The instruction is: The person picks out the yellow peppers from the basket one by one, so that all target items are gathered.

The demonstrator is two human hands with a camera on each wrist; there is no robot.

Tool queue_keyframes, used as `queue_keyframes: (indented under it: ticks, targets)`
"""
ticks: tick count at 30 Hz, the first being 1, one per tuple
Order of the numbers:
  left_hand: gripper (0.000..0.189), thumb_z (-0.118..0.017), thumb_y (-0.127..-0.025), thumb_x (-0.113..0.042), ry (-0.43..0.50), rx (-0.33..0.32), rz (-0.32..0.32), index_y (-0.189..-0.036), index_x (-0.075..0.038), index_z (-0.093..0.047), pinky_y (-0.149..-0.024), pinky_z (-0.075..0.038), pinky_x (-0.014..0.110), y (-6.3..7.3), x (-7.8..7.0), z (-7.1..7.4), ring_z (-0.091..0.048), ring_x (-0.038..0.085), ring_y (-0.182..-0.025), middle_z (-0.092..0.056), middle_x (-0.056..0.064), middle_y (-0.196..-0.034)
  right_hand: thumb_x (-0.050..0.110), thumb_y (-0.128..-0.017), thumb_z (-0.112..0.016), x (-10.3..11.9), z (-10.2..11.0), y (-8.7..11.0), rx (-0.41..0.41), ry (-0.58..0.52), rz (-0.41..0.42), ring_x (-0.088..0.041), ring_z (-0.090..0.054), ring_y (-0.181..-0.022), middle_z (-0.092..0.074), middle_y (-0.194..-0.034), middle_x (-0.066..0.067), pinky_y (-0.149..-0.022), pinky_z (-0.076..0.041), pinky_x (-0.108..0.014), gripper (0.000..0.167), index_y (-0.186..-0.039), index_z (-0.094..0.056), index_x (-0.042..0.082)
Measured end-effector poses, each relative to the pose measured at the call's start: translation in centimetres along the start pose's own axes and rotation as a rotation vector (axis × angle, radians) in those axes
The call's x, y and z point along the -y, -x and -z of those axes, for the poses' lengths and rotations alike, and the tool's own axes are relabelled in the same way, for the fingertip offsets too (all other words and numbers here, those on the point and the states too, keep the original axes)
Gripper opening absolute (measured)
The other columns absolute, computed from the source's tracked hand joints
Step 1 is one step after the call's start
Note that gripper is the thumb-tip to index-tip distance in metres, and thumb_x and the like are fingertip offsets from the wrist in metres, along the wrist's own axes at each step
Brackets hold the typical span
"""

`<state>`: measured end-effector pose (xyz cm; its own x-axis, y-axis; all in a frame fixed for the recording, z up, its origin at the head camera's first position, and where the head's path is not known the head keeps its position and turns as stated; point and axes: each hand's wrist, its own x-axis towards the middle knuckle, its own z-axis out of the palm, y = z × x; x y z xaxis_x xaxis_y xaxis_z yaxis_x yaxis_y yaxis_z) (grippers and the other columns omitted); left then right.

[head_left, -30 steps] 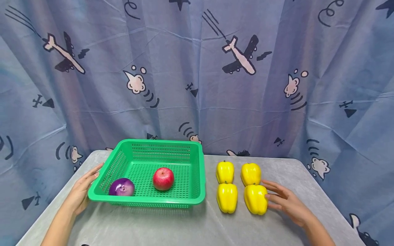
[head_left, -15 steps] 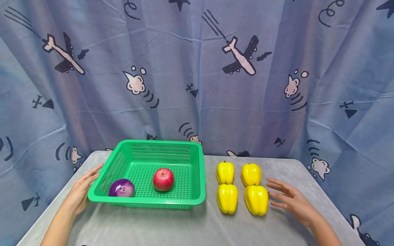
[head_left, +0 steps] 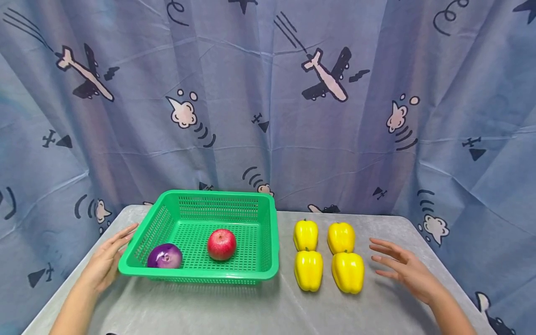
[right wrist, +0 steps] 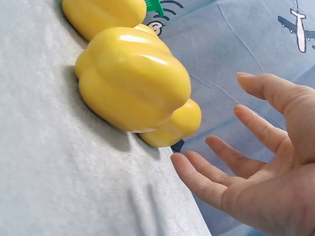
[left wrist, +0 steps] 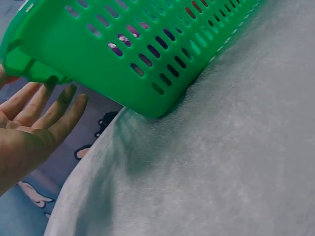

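Note:
A green plastic basket (head_left: 198, 274) stands on the left half of the table. Inside it are a purple onion (head_left: 164, 256) near the front left and a red apple (head_left: 222, 244) near the middle. My left hand (head_left: 103, 260) is at the basket's left side, fingers extended close to the rim in the left wrist view (left wrist: 44, 113). To the right, yellow bell peppers sit in two rows of two; the front right pepper (head_left: 348, 273) lies closest to my right hand (head_left: 404, 270). That hand hovers apart from it, fingers spread and holding nothing.
The other yellow peppers are the front left one (head_left: 308, 271), the back left one (head_left: 305, 235) and the back right one (head_left: 341, 237). A grey table (head_left: 234, 311) bears everything. Behind its far edge hangs a blue curtain (head_left: 234, 116) with printed airplanes.
My right hand has drawn away to the right from the front right pepper, leaving a wider gap. The left hand has shifted slightly left at the basket. Basket and peppers stay in place.

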<state>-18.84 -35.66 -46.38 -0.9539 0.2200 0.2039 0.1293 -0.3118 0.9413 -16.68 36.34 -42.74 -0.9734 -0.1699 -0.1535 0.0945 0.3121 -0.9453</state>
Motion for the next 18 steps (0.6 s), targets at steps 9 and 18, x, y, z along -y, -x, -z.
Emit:
queue_keyframes:
  ticks: [9,18]
  targets:
    - [0.038,-0.040,-0.117,-0.019,-0.218,-0.074,0.080,-0.139,-0.039,-0.063,-0.089,-0.058,0.017,0.3,-2.6,0.7,-0.060,-0.009,-0.113,-0.065,-0.027,-0.131,0.020,-0.111,-0.057,1.0,1.3,0.2,-0.018,0.050,0.048,0.007,-0.063,-0.111,-0.056,-0.127,0.027,-0.094,-0.064,-0.040,0.038,-0.145,-0.057,0.038]
    - [0.037,-0.044,-0.115,-0.012,-0.330,-0.062,-0.012,-0.137,-0.035,-0.063,-0.087,-0.061,0.018,0.0,-5.4,0.0,-0.066,-0.006,-0.114,-0.066,-0.025,-0.130,0.025,-0.110,-0.061,2.8,2.4,0.4,-0.065,0.169,0.039,0.013,-0.060,-0.107,-0.055,-0.139,0.012,-0.094,-0.064,-0.041,0.051,-0.158,-0.047,0.014]
